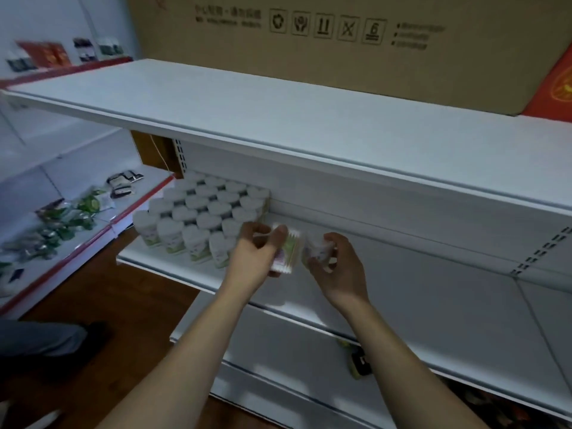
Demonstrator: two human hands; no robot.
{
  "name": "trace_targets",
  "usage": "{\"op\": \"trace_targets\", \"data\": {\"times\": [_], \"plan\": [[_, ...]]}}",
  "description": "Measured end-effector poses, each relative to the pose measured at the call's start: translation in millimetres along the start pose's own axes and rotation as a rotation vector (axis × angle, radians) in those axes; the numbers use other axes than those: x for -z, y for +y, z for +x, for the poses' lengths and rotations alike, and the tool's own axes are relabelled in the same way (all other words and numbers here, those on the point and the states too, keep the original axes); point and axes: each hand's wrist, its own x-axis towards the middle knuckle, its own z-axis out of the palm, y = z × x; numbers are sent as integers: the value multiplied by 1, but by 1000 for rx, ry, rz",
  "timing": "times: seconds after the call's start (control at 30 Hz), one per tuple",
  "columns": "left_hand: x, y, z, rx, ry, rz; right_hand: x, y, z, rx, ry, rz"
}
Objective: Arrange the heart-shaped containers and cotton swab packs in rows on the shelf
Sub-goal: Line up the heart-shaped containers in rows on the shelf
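Stood before a white metal shelf [418, 274], smooth and matte, with a perforated upright strip at its right end. Held a flat cotton swab pack [289, 252] in the left hand [252, 258], fingers and thumb curled round its clear, crinkled plastic wrap, green and pink print showing through, just above the shelf board. Pinched a small white heart-shaped container [318, 250] in the right hand [335, 267], fingertips closed on its glossy rounded sides, right beside the swab pack and nearly touching it. Blurred both items somewhat, so could not tell finer label detail.

Packed tight at the shelf's left end: a block of heart-shaped containers [204, 209], white lobed lids up, rows running back toward the rear panel, front row showing pale green labels on smooth plastic walls. Bordered the left hand at the block's right front corner.

Spanned overhead by a broad upper shelf [278, 113], flat and white, bearing a large brown cardboard carton [340, 41] printed with dark handling symbols. Lay off to the left on a red-edged shelf [102, 224]: loose green foil packets [71, 218], shiny and creased. Showed dark wood-grain floor [123, 305] below.
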Motion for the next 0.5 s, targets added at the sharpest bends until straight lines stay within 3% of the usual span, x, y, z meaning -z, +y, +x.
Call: {"op": "trace_targets", "data": {"times": [0.13,0.23,0.5], "plan": [[23,0,31,7,-29,102,-54,17,28,169,-67,-176],[42,0,51,-4,-67,128,-79,25,40,160,-129,-283],[82,-2,92,-107,-163,292,-102,5,70,167,-95,-677]]}}
